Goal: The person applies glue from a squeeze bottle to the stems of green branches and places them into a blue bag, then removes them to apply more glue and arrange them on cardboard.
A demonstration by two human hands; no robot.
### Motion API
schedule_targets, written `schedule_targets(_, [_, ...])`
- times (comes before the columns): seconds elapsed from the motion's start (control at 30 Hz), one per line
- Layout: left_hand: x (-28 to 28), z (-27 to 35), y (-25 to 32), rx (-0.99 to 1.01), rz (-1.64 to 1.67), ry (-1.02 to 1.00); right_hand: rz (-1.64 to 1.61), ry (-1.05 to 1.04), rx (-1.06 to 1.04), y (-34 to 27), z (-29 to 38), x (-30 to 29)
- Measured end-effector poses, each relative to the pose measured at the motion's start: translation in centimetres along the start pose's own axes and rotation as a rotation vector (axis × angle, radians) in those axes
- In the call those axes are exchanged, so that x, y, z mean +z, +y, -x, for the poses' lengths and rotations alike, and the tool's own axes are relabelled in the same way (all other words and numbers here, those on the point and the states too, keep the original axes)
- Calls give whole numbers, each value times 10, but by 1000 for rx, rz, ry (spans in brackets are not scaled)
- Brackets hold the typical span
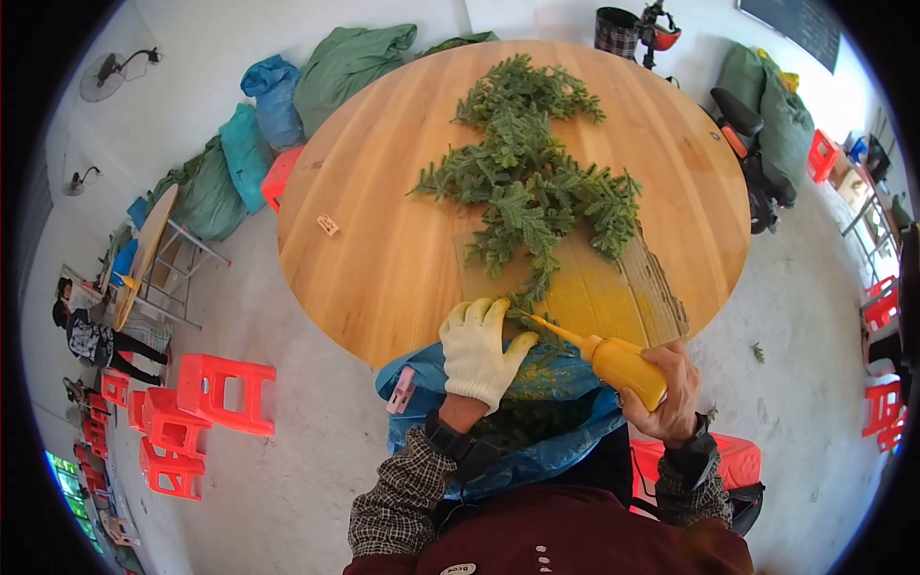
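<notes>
My left hand (476, 353), in a white knitted glove with yellow-stained fingertips, holds a green artificial fir sprig (549, 343) between thumb and fingers, partly hidden by the glove. In my bare right hand (674, 397) is a yellow squeeze bottle (627, 368); its long thin nozzle points left, with the tip at the sprig beside my gloved fingertips. Below both hands hangs an open blue plastic bag (575, 442) with dark greenery inside. A pink clip (401, 390) grips its left edge. Under the sprig lies a yellow-stained cardboard sheet (593, 298).
Fir sprigs (521, 169) are heaped on the round wooden table (359, 273), partly over the cardboard. A small wooden piece (328, 225) lies at left. Red plastic stools (226, 392) stand on the left floor; another stool (737, 460) is beside me at right. A person (97, 338) stands far left.
</notes>
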State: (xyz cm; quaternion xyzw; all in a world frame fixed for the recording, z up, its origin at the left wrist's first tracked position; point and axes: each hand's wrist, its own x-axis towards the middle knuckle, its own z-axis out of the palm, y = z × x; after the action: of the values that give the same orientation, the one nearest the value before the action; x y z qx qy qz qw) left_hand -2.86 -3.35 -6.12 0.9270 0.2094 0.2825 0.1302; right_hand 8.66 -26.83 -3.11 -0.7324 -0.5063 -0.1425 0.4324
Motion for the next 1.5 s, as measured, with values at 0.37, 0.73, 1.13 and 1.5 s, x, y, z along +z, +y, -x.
schedule_targets(0.37, [3, 2, -1, 19, -16, 23, 13, 19, 51, -9, 18, -14])
schedule_targets(0.73, [3, 2, 1, 38, -52, 42, 47, 11, 21, -17, 24, -31])
schedule_targets(1.13, [3, 2, 1, 31, -63, 33, 95, -53, 36, -23, 36, -49])
schedule_targets(1.5, [3, 0, 0, 23, -59, 48, 110, -47, 69, -23, 48, -72])
